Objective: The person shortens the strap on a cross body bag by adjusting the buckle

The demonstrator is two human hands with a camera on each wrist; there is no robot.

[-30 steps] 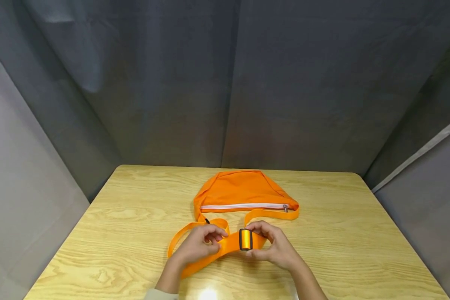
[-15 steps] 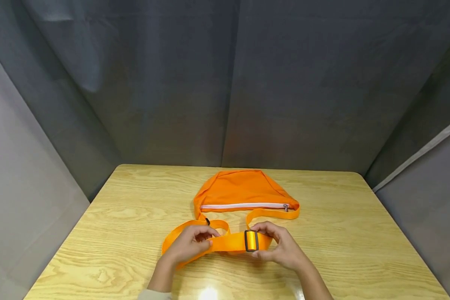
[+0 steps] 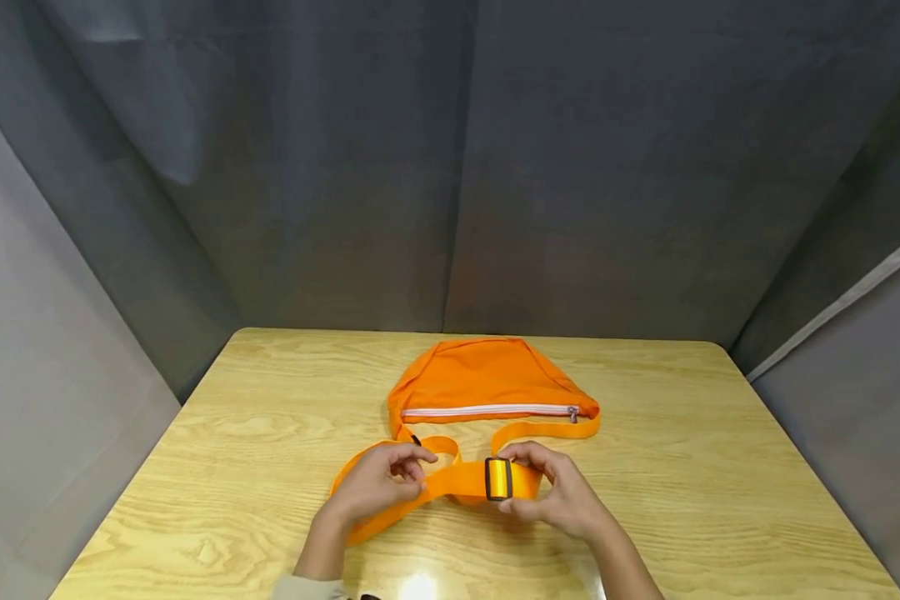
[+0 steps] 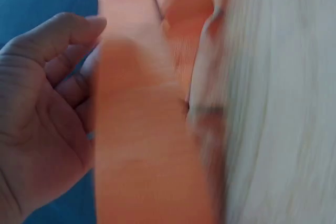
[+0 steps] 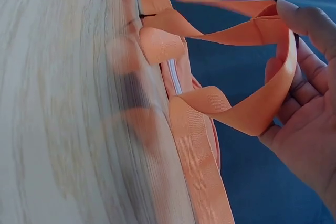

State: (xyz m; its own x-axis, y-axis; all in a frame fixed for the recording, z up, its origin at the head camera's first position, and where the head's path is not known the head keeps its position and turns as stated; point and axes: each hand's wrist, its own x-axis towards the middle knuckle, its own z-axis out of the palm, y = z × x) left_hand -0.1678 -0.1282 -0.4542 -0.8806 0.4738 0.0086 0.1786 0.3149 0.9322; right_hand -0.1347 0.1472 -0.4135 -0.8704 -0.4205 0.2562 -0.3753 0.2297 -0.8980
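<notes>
An orange waist bag (image 3: 495, 375) with a white zipper (image 3: 487, 411) lies on the table, and its orange strap (image 3: 461, 479) loops toward me. My right hand (image 3: 558, 492) holds the strap at its black slider buckle (image 3: 498, 479), thumb and fingers at opposite edges. In the right wrist view the strap (image 5: 273, 98) bends back in a loop beside the fingers. My left hand (image 3: 386, 483) is by the strap further left, thumb and index finger apart. The left wrist view shows the strap (image 4: 142, 129) crossing before that hand's loosely bent fingers, partly hiding them.
The light wood-grain table (image 3: 270, 417) extends around the bag. Grey curtains (image 3: 345, 167) stand behind it and on both sides. A second small black fitting (image 3: 416, 440) sits on the strap near the bag's left end.
My left hand first moved left along the strap, then its thumb and index finger parted. The right hand and buckle shifted right, then slightly back left. The bag stayed put.
</notes>
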